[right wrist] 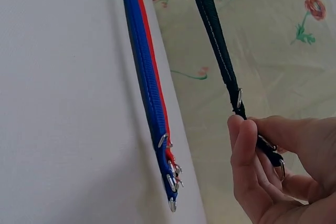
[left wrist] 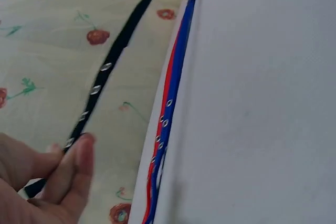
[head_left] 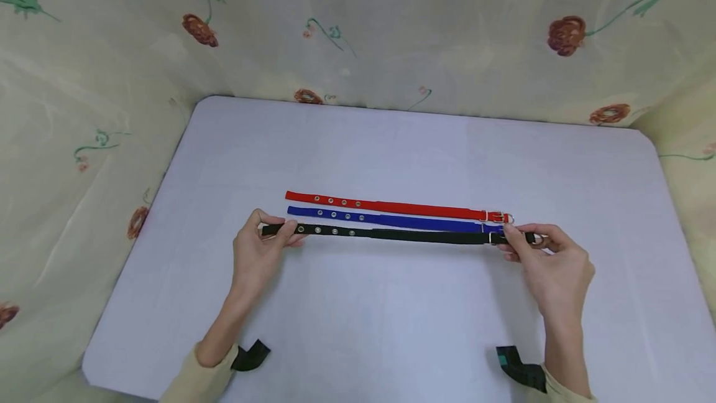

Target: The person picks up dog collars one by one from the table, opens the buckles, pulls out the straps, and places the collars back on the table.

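A black collar [head_left: 425, 237] with metal eyelets is stretched level between both hands, raised off the table in the wrist views. My left hand [head_left: 260, 254] pinches its eyelet end between thumb and fingers. At the other end my right hand [head_left: 556, 266] pinches it beside the buckle, and a metal ring [right wrist: 282, 170] pokes out past the fingers. Just beyond it on the table lie a blue collar [head_left: 391, 221] and, farther back, a red collar [head_left: 403, 208], straight and side by side. Their buckles point right; the blue buckle is partly hidden by the right hand.
The white table [head_left: 363, 328] has rounded corners. Flower-printed cloth [head_left: 391, 30] hangs behind it and at both sides. Black straps [head_left: 252, 356] show at both sleeve cuffs.
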Available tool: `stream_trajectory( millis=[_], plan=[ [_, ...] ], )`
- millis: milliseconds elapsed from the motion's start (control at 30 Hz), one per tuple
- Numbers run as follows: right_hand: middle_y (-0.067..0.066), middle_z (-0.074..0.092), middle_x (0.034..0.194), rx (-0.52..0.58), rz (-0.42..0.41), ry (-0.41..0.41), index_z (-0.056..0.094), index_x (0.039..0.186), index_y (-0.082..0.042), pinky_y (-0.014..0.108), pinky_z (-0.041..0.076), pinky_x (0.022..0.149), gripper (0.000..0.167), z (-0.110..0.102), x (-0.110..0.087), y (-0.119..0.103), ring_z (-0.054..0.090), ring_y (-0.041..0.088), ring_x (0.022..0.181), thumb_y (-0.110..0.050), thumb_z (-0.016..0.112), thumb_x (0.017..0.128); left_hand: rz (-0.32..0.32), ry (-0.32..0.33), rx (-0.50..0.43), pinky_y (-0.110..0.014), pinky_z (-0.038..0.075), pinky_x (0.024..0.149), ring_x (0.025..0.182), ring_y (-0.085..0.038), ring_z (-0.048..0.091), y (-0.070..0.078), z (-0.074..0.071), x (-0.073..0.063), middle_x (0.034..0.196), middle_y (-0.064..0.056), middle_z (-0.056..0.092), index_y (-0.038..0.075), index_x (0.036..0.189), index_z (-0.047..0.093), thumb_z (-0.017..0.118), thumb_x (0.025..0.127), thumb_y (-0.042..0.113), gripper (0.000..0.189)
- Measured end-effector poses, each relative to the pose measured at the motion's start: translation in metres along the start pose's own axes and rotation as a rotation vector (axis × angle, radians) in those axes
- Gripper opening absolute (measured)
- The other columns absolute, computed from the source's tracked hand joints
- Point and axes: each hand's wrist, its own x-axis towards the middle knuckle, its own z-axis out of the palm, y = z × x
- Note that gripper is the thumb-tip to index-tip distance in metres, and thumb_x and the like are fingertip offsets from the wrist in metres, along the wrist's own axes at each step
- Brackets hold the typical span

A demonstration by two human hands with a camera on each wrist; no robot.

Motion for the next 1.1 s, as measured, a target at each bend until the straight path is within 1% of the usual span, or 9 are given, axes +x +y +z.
stream_trajectory(
  millis=[100, 200, 300, 400, 500, 667, 867, 967, 1100],
  plan=[
    [-0.03, 0.064, 0.055, -0.069, 0.013, 0.023, 0.078, 0.11, -0.016, 0.022, 0.04, 0.06, 0.041, 0.0, 0.001, 0.003, 0.067, -0.01, 0.055, -0.052, 0.085, 0.09, 0.002, -0.076, 0.134, -0.023, 0.038, 0.065, 0.09, -0.029, 0.084, 0.002, -0.004, 0.001, 0.095, -0.017, 0.083, 0.006, 0.124, 0.056, 0.072, 0.106, 0.026, 0.031],
    [-0.031, 0.062, 0.052, -0.104, 0.007, 0.03, 0.078, 0.111, -0.015, 0.024, 0.039, 0.061, 0.045, 0.002, 0.002, 0.006, 0.063, -0.013, 0.055, -0.054, 0.084, 0.089, 0.031, -0.13, 0.217, -0.027, 0.03, 0.058, 0.09, -0.029, 0.084, 0.004, -0.006, 0.003, 0.092, -0.015, 0.084, 0.009, 0.126, 0.055, 0.071, 0.106, 0.022, 0.028],
    [-0.032, 0.062, 0.054, -0.132, 0.008, -0.001, 0.079, 0.115, -0.014, 0.026, 0.037, 0.058, 0.05, 0.003, 0.003, 0.007, 0.062, -0.014, 0.057, -0.057, 0.083, 0.09, 0.06, -0.107, 0.271, -0.026, 0.028, 0.052, 0.083, -0.028, 0.084, 0.005, -0.006, 0.006, 0.09, -0.014, 0.084, 0.008, 0.123, 0.06, 0.072, 0.105, 0.02, 0.025],
    [-0.029, 0.067, 0.057, -0.157, 0.028, -0.074, 0.079, 0.121, -0.016, 0.029, 0.034, 0.056, 0.051, 0.002, 0.005, 0.007, 0.063, -0.016, 0.062, -0.059, 0.08, 0.092, 0.072, -0.078, 0.317, -0.023, 0.026, 0.049, 0.078, -0.027, 0.083, 0.003, -0.006, 0.011, 0.087, -0.013, 0.084, 0.008, 0.121, 0.068, 0.073, 0.104, 0.02, 0.021],
    [-0.021, 0.075, 0.066, -0.194, 0.043, -0.165, 0.076, 0.129, -0.017, 0.032, 0.032, 0.058, 0.05, 0.001, 0.007, 0.008, 0.064, -0.018, 0.067, -0.056, 0.074, 0.098, 0.068, -0.112, 0.35, -0.023, 0.024, 0.051, 0.08, -0.027, 0.084, -0.001, -0.01, 0.017, 0.088, -0.013, 0.084, 0.007, 0.123, 0.071, 0.07, 0.106, 0.018, 0.02],
    [-0.01, 0.081, 0.077, -0.245, 0.04, -0.247, 0.072, 0.137, -0.013, 0.034, 0.033, 0.061, 0.049, -0.002, 0.011, 0.011, 0.066, -0.017, 0.068, -0.051, 0.065, 0.106, 0.07, -0.197, 0.372, -0.025, 0.033, 0.059, 0.084, -0.027, 0.084, -0.005, -0.018, 0.026, 0.09, -0.013, 0.084, 0.004, 0.129, 0.071, 0.064, 0.109, 0.016, 0.024],
    [-0.013, 0.08, 0.074, -0.255, 0.034, -0.227, 0.075, 0.13, -0.013, 0.027, 0.04, 0.065, 0.046, 0.001, 0.015, 0.016, 0.07, -0.011, 0.063, -0.051, 0.067, 0.104, 0.027, -0.186, 0.377, -0.028, 0.048, 0.077, 0.08, -0.019, 0.083, -0.007, -0.02, 0.033, 0.087, -0.007, 0.085, 0.005, 0.124, 0.077, 0.072, 0.105, 0.024, 0.027],
    [-0.009, 0.081, 0.076, -0.277, 0.021, -0.203, 0.076, 0.126, -0.011, 0.024, 0.042, 0.065, 0.046, 0.003, 0.017, 0.02, 0.07, -0.008, 0.061, -0.051, 0.068, 0.104, 0.0, -0.201, 0.378, -0.028, 0.051, 0.079, 0.079, -0.018, 0.082, -0.009, -0.02, 0.035, 0.087, -0.007, 0.085, 0.005, 0.122, 0.078, 0.073, 0.104, 0.023, 0.026],
    [0.001, 0.083, 0.082, -0.292, -0.01, -0.174, 0.077, 0.123, -0.009, 0.02, 0.045, 0.062, 0.044, 0.006, 0.019, 0.024, 0.069, -0.008, 0.059, -0.048, 0.07, 0.104, -0.008, -0.221, 0.381, -0.024, 0.054, 0.072, 0.078, -0.018, 0.082, -0.011, -0.02, 0.038, 0.088, -0.008, 0.085, 0.003, 0.12, 0.079, 0.072, 0.105, 0.019, 0.023]
  ],
)
